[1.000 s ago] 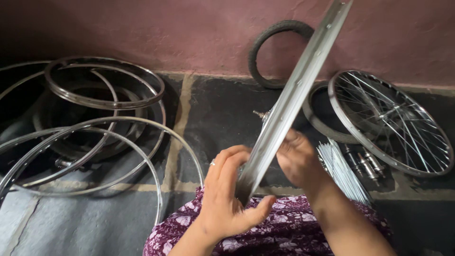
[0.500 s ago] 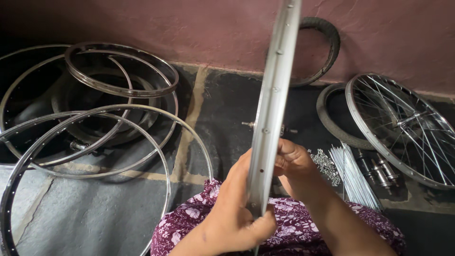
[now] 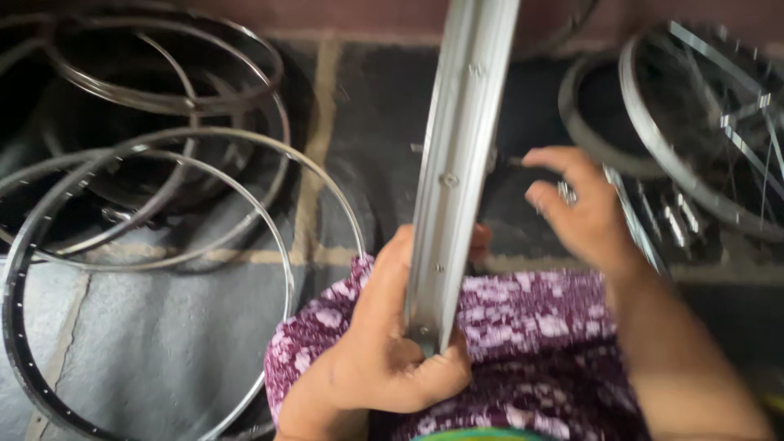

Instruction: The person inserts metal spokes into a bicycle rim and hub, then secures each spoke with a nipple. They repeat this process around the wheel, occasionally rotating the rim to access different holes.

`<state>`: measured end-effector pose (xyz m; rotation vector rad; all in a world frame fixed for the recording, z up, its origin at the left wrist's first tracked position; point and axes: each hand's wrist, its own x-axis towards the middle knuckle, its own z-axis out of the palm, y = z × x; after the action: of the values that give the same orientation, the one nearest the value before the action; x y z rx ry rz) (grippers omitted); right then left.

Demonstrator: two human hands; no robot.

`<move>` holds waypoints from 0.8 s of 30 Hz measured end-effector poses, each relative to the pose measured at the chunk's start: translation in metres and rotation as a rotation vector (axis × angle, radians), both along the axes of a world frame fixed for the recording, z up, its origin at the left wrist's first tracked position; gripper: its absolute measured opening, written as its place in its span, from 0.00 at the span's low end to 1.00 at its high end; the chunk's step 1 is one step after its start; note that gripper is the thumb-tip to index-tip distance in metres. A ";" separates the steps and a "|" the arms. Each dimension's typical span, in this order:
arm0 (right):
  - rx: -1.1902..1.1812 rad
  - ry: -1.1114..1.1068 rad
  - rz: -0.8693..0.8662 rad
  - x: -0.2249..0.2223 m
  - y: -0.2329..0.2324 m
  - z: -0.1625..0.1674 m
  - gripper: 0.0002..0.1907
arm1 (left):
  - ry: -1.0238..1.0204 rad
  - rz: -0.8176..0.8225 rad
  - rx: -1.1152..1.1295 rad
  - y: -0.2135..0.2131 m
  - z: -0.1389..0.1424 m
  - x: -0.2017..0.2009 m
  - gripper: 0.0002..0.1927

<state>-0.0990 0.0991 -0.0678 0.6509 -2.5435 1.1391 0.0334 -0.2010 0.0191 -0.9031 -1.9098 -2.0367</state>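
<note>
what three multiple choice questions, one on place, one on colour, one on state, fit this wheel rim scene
1. Where do the loose rims lie?
A. on the floor left of the person
B. on the person's lap
C. hung on the wall

2. What colour is the patterned cloth on the lap?
A. yellow and black
B. purple and white
C. plain green

3. How is the upright rim held?
A. by both hands
B. by the left hand alone
C. by no hand

Answers:
1. A, since the bare rims overlap on the grey floor at the left.
2. B, since the cloth shows white flowers on purple.
3. B, since the left hand's grip wraps the rim's lower end while the right hand is open and apart from it.
</note>
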 end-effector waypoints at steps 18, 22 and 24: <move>0.775 -0.396 -0.289 -0.082 0.169 -0.250 0.16 | -0.403 0.194 -0.192 0.053 0.042 0.014 0.35; 0.819 -0.392 -0.220 -0.086 0.152 -0.244 0.12 | -0.396 0.189 -0.261 0.059 0.044 0.006 0.31; 1.004 -0.372 -0.144 -0.088 0.145 -0.242 0.10 | -0.115 0.034 -0.138 0.058 0.028 -0.016 0.31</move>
<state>-0.1872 0.2442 -0.3098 0.4408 -3.3420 -0.1783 0.0170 -0.1434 0.0473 -0.7924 -2.1334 -1.9985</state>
